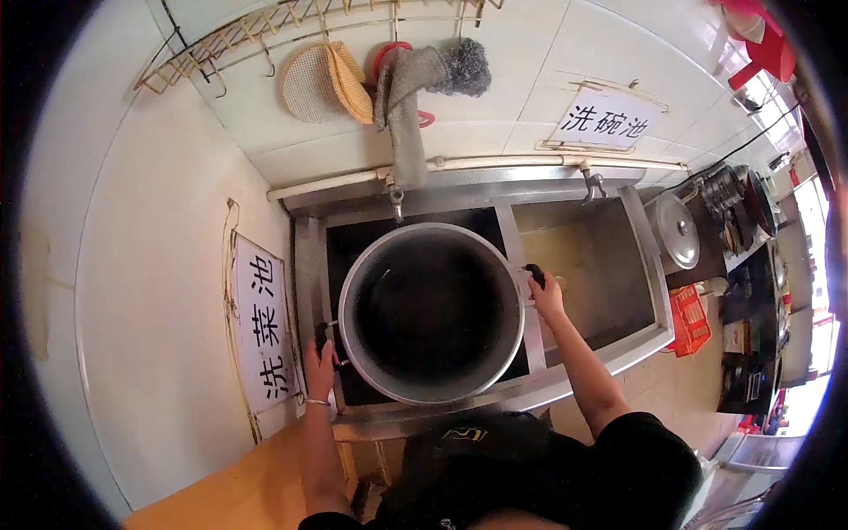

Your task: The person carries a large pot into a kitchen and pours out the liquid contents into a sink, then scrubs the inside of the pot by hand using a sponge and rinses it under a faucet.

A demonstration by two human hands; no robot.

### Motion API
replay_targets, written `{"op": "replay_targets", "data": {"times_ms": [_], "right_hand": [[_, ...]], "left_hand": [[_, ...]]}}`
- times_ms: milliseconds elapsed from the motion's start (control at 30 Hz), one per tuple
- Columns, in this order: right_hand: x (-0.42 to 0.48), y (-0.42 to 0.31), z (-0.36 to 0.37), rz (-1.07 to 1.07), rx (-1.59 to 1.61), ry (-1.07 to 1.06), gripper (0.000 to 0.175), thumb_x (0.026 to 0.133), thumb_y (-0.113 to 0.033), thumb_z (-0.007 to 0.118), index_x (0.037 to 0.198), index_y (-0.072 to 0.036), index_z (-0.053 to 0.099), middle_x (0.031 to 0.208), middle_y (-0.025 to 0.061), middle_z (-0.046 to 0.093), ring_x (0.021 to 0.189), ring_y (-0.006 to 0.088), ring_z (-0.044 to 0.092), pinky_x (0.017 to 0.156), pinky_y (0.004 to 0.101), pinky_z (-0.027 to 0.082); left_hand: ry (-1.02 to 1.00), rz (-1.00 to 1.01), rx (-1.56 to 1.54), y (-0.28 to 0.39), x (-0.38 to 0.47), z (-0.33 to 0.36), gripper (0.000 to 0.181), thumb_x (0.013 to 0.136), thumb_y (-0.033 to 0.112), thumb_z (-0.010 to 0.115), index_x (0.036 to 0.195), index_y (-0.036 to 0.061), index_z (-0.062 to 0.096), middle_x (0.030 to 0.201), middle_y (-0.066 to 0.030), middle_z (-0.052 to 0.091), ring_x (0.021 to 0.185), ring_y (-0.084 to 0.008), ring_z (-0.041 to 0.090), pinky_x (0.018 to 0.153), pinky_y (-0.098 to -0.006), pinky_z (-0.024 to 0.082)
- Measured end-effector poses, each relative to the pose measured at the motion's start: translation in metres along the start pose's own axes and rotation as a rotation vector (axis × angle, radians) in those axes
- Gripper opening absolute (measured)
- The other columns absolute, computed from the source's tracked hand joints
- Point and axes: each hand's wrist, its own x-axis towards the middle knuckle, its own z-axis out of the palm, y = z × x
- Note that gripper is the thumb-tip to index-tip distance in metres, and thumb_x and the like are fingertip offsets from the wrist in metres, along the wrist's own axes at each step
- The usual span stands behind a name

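A large round metal pot (430,395) with black side handles sits over the left basin of a two-basin stainless steel sink (652,334). Its inside is dark, and what it holds cannot be made out. My left hand (319,370) grips the handle on the pot's left side. On the opposite side, my right hand (547,296) is closed around the other black handle, near the divider between the basins. A metal tap (397,204) stands just behind the pot's far rim.
A second tap (591,187) is above the right basin. Scrub cloths (405,86) and yellow pads (329,83) hang from a wire rack (265,30). Right of the sink are a lidded metal pot (676,228) and a red plastic basket (689,321). A wall stands close on the left.
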Motion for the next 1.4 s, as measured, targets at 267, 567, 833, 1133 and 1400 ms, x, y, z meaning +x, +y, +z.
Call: {"op": "replay_targets", "data": {"times_ms": [267, 567, 833, 1133, 1400], "right_hand": [[-0.022, -0.045, -0.058, 0.006, 0.197, -0.009, 0.021, 0.080, -0.021, 0.058, 0.083, -0.001, 0.054, 0.061, 0.0013, 0.050, 0.050, 0.0087, 0.044, 0.045, 0.0249, 0.035], [-0.051, -0.150, -0.204, -0.078, 0.558, -0.065, 0.018, 0.086, -0.022, 0.053, 0.079, -0.006, 0.054, 0.065, -0.0027, 0.048, 0.056, 0.0056, 0.042, 0.050, 0.0204, 0.033], [-0.064, -0.203, -0.337, -0.335, 0.188, -0.035, 0.025, 0.084, -0.025, 0.052, 0.078, -0.001, 0.059, 0.060, -0.0019, 0.049, 0.054, 0.0060, 0.043, 0.052, 0.0212, 0.033], [-0.054, -0.223, -0.395, -0.309, 0.002, -0.102, 0.051, 0.075, -0.025, 0.065, 0.116, 0.001, 0.049, 0.085, 0.0124, 0.064, 0.063, 0.0148, 0.061, 0.053, 0.0281, 0.050], [-0.045, -0.201, -0.398, -0.801, -0.404, 0.143, 0.035, 0.067, -0.022, 0.062, 0.094, 0.000, 0.056, 0.075, 0.0193, 0.059, 0.074, 0.0343, 0.058, 0.069, 0.0396, 0.047]], "left_hand": [[0.152, -0.009, -0.066, 0.080, -0.035, 0.008, 0.025, 0.088, 0.025, 0.049, 0.096, 0.0012, 0.049, 0.059, 0.0009, 0.042, 0.053, -0.0073, 0.038, 0.049, -0.0213, 0.031], [0.192, 0.025, -0.302, 0.209, -0.071, 0.055, 0.031, 0.090, 0.034, 0.041, 0.090, 0.0053, 0.051, 0.055, 0.0021, 0.040, 0.047, -0.0054, 0.032, 0.045, -0.0208, 0.024], [-0.125, -0.066, -0.612, 0.186, -0.070, 0.161, 0.025, 0.090, 0.032, 0.041, 0.087, 0.0078, 0.048, 0.056, -0.0016, 0.044, 0.045, -0.0111, 0.035, 0.046, -0.0242, 0.029], [-0.643, -0.569, -1.050, 0.088, -0.079, 0.375, 0.016, 0.087, 0.027, 0.042, 0.081, 0.0138, 0.048, 0.065, 0.0029, 0.040, 0.056, -0.0102, 0.035, 0.059, -0.0313, 0.033], [-0.507, -0.899, -0.911, 0.030, -0.081, 0.507, 0.020, 0.083, 0.024, 0.044, 0.083, 0.0101, 0.058, 0.063, -0.0010, 0.053, 0.057, -0.0135, 0.050, 0.073, -0.0373, 0.042]]}}
